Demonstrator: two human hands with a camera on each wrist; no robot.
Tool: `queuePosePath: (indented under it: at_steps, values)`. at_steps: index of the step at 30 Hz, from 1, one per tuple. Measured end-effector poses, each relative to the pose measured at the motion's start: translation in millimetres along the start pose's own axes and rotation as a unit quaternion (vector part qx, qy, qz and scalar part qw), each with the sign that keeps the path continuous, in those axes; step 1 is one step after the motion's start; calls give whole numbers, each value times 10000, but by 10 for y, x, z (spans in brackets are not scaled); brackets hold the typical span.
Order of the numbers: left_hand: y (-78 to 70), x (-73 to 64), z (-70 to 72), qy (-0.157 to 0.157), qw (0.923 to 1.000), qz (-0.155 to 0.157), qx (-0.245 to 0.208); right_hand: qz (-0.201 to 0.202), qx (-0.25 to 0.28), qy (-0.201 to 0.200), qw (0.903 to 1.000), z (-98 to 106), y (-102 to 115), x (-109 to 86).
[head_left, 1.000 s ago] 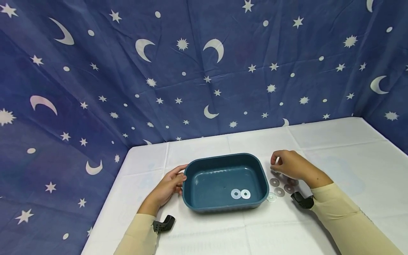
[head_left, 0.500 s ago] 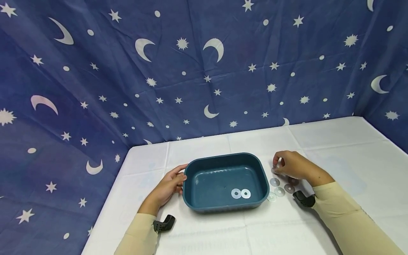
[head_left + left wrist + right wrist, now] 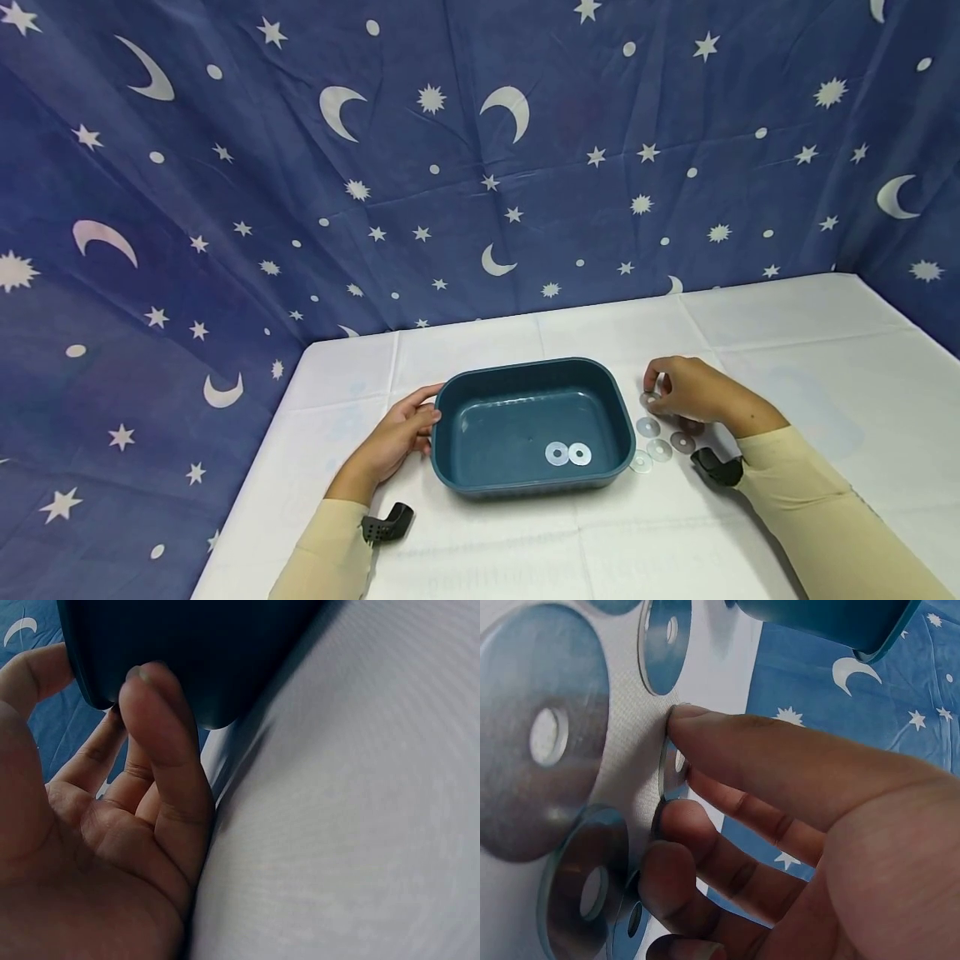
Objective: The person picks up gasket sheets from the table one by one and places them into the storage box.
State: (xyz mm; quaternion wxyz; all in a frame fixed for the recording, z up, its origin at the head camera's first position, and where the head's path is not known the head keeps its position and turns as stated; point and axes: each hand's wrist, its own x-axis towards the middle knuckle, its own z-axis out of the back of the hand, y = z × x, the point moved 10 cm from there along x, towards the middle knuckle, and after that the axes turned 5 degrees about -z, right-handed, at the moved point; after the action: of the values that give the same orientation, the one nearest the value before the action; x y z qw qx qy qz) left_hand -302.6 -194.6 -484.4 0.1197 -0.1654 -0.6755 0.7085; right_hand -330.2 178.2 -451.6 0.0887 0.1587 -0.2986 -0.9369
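A dark teal plastic tub [image 3: 525, 483] stands on the white-covered table, with two silver washers [image 3: 557, 454] lying side by side on its floor. My left hand [image 3: 393, 437] holds the tub's left end, the thumb at the rim and other fingers against the outer wall. Right of the tub, my right hand [image 3: 688, 390] pinches a washer [image 3: 672, 761] by its edges between thumb and fingertips, at or just above the cloth. Several more washers [image 3: 648, 427] lie flat around and beneath that hand, and large ones [image 3: 577, 690] show close up in the right wrist view.
A white cloth [image 3: 480, 550] with fold creases covers the table. Blue fabric [image 3: 450, 208] with moons and stars hangs behind and to the left. Black wrist devices [image 3: 388, 523] sit on both forearms.
My right hand has shifted slightly right, and the washer at its fingertips shows more clearly. The left hand, tub and washers inside it have stayed put.
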Motion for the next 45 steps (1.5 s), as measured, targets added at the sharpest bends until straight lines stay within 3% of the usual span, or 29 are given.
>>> queuePosePath:
  at_steps: [19, 36, 45]
  values:
    - [-4, -5, -12, 19, 10000, 14, -30, -309, 55, 192, 9993, -52, -47, -6]
    - [3, -6, -7, 19, 10000, -19, 6, 72, -203, -31, 9998, -8, 53, -9]
    - [-10, -11, -14, 12, 10000, -37, -4, 534, -415, -141, 9976, -15, 166, -8]
